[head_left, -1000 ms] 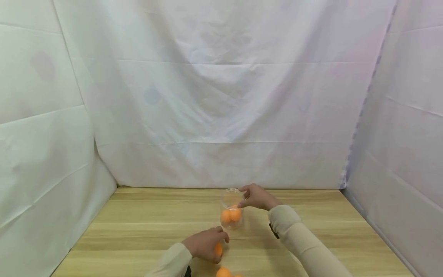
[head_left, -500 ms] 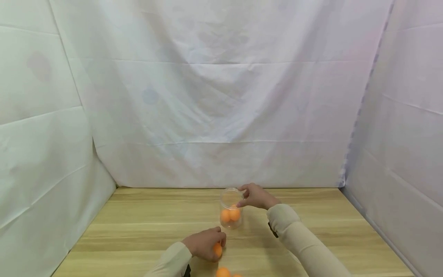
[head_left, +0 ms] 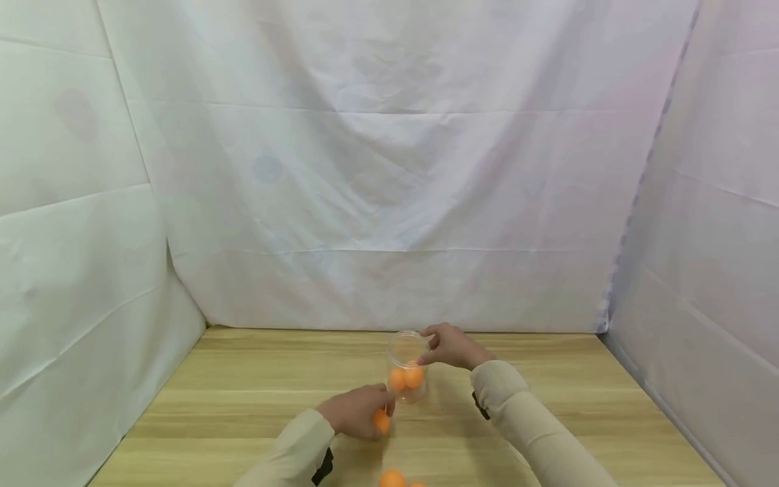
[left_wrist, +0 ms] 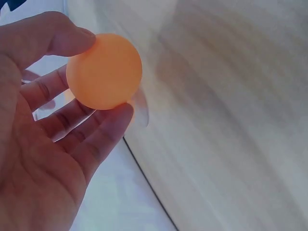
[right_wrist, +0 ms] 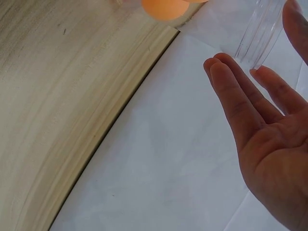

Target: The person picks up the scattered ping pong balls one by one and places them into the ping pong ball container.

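Between thumb and fingertips, my left hand (head_left: 351,411) pinches an orange ping-pong ball (left_wrist: 104,71); the head view has it just in front of the jar. The clear jar (head_left: 399,353) stands upright and lidless on the table, holding a few orange balls (head_left: 397,379). My right hand (head_left: 456,347) grips the jar's rim from the right. In the right wrist view its thumb and a finger are on either side of the ridged neck (right_wrist: 260,31), other fingers extended. Two more orange balls, one (head_left: 392,479) fuller in view, lie at the bottom of the head view.
The wood-grain table (head_left: 262,392) is enclosed by a white cloth backdrop (head_left: 389,203) behind and white cloth walls at both sides. The jar stands toward the table's back edge. Both forearms, in light sleeves, reach in from the front.
My left hand has closed its fingers on the ball and carried it a little forward, toward the jar. The right hand and the jar have stayed in place.
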`<action>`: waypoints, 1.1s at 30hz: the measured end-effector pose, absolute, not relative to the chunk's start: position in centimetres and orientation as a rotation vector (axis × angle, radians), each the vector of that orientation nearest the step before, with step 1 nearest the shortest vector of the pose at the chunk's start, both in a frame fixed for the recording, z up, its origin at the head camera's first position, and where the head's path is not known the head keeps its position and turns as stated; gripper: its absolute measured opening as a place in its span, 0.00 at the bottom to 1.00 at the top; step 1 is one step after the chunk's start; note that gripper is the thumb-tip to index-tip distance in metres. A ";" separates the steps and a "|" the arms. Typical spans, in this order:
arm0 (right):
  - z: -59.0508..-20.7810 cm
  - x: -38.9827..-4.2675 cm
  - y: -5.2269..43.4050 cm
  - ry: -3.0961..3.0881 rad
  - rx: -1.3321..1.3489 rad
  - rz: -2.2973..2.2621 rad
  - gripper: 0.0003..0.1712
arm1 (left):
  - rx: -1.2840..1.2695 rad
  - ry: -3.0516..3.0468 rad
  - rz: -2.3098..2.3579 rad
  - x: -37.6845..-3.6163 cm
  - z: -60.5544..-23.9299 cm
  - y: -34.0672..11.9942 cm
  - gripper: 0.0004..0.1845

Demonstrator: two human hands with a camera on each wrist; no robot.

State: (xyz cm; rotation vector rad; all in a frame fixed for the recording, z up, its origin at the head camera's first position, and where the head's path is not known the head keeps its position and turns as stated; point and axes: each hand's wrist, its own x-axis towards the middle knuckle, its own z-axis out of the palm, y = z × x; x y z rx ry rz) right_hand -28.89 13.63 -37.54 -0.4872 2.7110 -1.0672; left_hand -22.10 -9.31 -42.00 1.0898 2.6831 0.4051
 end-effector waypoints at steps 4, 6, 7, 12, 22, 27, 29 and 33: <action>-37.7 -29.0 13.7 2.700 -0.491 -1.074 0.37 | 1.080 2.700 0.425 -22.6 -41.1 -9.6 0.12; -37.6 -28.9 13.8 2.696 -0.493 -1.079 0.37 | 1.076 2.707 0.442 -22.9 -40.6 -9.7 0.12; -37.6 -28.9 13.8 2.695 -0.494 -1.081 0.37 | 1.077 2.710 0.448 -23.1 -40.4 -9.8 0.13; -37.5 -29.0 14.0 2.693 -0.492 -1.082 0.37 | 1.094 2.715 0.515 -23.8 -39.2 -9.9 0.14; -37.6 -28.8 14.4 2.679 -0.505 -1.102 0.38 | 1.122 2.755 0.582 -24.8 -37.3 -9.6 0.13; -37.7 -28.8 14.5 2.686 -0.510 -1.105 0.37 | 1.134 2.793 0.576 -25.6 -36.5 -9.5 0.12; -37.8 -28.7 14.5 2.681 -0.521 -1.105 0.37 | 1.138 2.807 0.588 -25.9 -36.1 -9.6 0.12; -37.7 -28.7 14.7 2.670 -0.532 -1.110 0.38 | 1.156 2.833 0.607 -26.5 -35.0 -9.5 0.13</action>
